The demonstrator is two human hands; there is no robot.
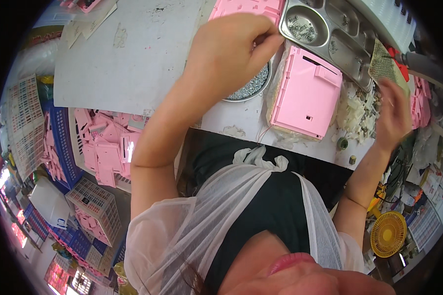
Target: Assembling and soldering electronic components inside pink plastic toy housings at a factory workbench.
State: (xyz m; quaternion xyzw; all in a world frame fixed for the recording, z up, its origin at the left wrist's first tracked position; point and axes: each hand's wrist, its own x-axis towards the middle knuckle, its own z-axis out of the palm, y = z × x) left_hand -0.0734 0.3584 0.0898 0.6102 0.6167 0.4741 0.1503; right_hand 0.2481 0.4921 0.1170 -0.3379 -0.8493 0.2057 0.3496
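Note:
My left hand (pixel 231 54) is raised over the worktable, thumb and fingers pressed together close to the corner of a steel compartment tray (pixel 325 42). Whatever those fingers hold, if anything, is hidden. Partly under that hand stands a round metal dish (pixel 253 87) full of small silvery screws. A pink plastic housing (pixel 307 93) lies on a plastic-wrapped pad in front of me. At the right, my right hand (pixel 395 113) hovers near a heap of small whitish plastic pieces (pixel 357 115), its fingers blurred. Small metal parts (pixel 300 28) rest in the tray's round compartment.
Another pink part (pixel 253 7) lies at the table's far side. A crate of pink pieces (pixel 106 145) stands below the table's left edge. A grey tool (pixel 421 63) and a patterned cloth (pixel 386 61) are at the far right. A yellow fan (pixel 389 233) sits lower right.

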